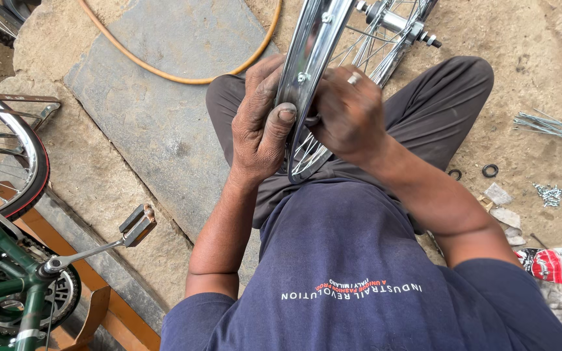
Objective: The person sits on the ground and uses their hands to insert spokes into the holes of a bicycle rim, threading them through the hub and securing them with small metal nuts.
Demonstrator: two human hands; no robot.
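A shiny metal bicycle wheel rim (317, 39) with thin spokes and a hub axle (398, 23) stands on edge over my lap. My left hand (261, 120) grips the rim from the left, thumb pressed on its outer face. My right hand (349, 110), with a ring on one finger, closes over the rim's inner side among the spokes; whether it holds a small tool is hidden by the fingers. My grey trousers (437, 97) and dark blue shirt fill the lower middle.
A green bicycle with pedal crank (92, 250) and rear wheel (14, 149) stands at left. An orange hose (164, 71) curves over a stone slab. At right lie loose spokes (554, 127), small rings (489, 170), spoke nipples (548, 193) and a red packet (548, 263).
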